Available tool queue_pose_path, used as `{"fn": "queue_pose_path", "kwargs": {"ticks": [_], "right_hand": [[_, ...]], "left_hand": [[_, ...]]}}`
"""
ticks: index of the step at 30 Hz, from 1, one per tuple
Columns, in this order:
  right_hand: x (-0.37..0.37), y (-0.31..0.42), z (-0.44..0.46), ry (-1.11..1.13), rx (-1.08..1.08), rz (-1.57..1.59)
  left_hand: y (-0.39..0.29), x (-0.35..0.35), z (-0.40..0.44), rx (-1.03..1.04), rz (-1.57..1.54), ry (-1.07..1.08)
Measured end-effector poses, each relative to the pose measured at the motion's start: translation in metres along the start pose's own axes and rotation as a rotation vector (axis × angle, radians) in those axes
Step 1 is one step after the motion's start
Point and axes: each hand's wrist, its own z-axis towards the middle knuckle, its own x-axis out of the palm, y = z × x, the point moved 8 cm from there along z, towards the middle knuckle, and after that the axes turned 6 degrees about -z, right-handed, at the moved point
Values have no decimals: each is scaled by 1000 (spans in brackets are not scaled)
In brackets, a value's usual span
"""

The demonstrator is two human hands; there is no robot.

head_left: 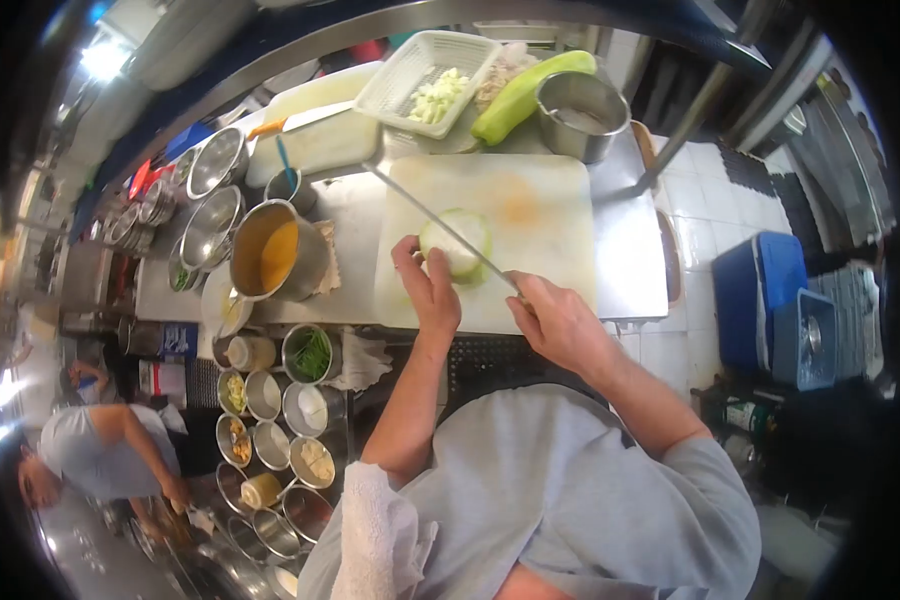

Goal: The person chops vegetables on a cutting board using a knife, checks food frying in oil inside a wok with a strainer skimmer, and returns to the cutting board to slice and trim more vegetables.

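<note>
My left hand [432, 288] is curled against the near left side of a round, pale gourd piece [466, 232] with a green rim, steadying it on the white cutting board [550, 265]. A long knife [415, 203] has its handle in my right hand [558, 322], the fingers closed round it. Its narrow blade points to the upper left and crosses over the gourd piece; whether the edge has cut in is hard to see. Beyond the board lies a long green gourd [526, 98], and a white plastic basket [375, 95] holds chopped pale pieces.
Right of the long gourd stands a metal pot [582, 140]. At the left are a pot of orange liquid [305, 265], metal bowls [218, 165] and another knife [315, 115] on a second board. Several ingredient containers [312, 355] sit nearer me. Another person [110, 440] stands at lower left.
</note>
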Motion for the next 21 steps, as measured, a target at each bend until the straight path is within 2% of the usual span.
{"fn": "queue_pose_path", "kwargs": {"ticks": [2,3,4,5,6,7,8,11,14,17,19,21], "right_hand": [[19,-15,-5,112,99,-62],[34,-22,-7,195,171,-70],[35,-13,-5,222,68,-95],[47,-16,-7,285,44,-66],[39,-9,-7,162,-4,-50],[30,-4,-5,177,23,65],[37,-10,-6,91,1,96],[28,-4,-7,93,76,64],[27,2,-6,-9,57,54],[32,7,-2,-141,35,70],[30,13,0,-234,-4,73],[36,17,5,-227,-32,57]], "left_hand": [[41,-20,2,-103,82,-73],[60,-34,2,54,177,-73],[79,-47,0,211,276,-88],[53,-43,3,60,268,-83],[54,-42,5,-107,34,-153],[51,-38,12,-148,-48,-181],[32,-24,15,-103,4,-170],[6,7,22,-68,-69,-48],[40,6,51,15,-35,85],[39,10,52,23,-262,130],[37,16,47,37,-249,130],[36,18,41,41,-171,122]]}}
